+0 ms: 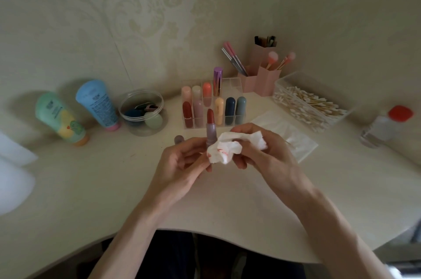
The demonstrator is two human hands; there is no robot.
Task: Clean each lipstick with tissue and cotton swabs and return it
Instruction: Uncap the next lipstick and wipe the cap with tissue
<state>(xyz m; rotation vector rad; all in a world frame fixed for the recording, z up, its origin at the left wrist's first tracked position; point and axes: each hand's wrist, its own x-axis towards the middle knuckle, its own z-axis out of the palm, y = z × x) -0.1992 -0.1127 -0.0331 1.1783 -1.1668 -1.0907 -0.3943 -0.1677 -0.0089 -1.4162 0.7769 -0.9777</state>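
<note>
My left hand holds an open lipstick upright, its red bullet extended above a mauve tube. My right hand grips a crumpled white tissue marked with red smears, pressed against the tube's lower part. The lipstick's mauve cap stands on the desk just left of my hands. Behind them a clear acrylic organizer holds several capped lipsticks. A clear box of cotton swabs sits at the right.
Two tubes of cream and a round clear jar of sponges stand at the left. Pink brush holders are at the back. A tissue pack lies behind my right hand; a red-capped bottle is far right.
</note>
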